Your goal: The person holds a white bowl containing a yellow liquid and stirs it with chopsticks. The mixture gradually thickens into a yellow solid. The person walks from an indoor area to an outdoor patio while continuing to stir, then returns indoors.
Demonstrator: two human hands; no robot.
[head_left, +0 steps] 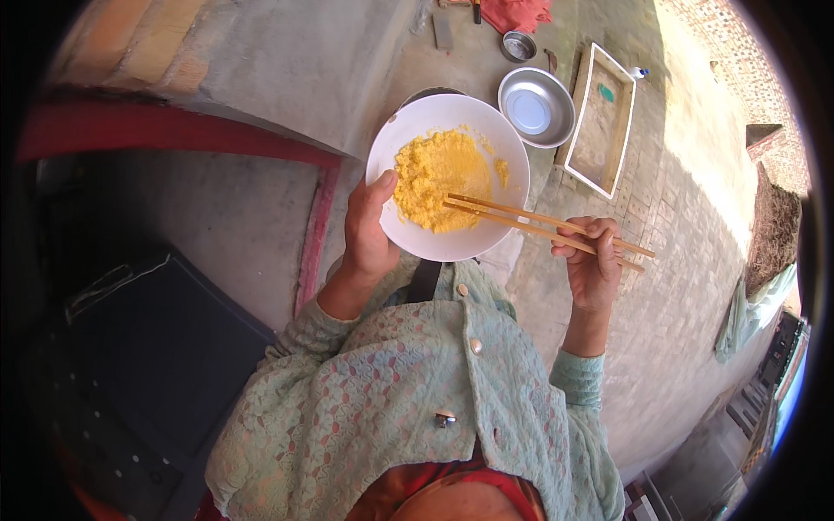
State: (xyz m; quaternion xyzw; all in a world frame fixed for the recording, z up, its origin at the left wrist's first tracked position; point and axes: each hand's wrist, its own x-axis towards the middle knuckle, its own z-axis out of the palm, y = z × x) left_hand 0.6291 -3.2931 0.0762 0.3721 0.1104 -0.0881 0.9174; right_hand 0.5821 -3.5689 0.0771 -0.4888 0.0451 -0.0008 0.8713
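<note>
Hands — left [369,230] grips bowl [504,148] rim | right [592,260] pinches chopsticks [521,221], tips in yellow food [439,178]

white bowl [486,130] (yellow crumbly food inside), wooden chopsticks [539,224] tips in food.

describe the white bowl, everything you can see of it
The white bowl is round, shallow, smooth and glossy, perhaps ceramic. It is held tipped toward the camera, above the ground. Yellow crumbly food fills its left-centre. The left hand grips its left rim, thumb inside. Wooden chopsticks held by the right hand reach into the food.
</note>
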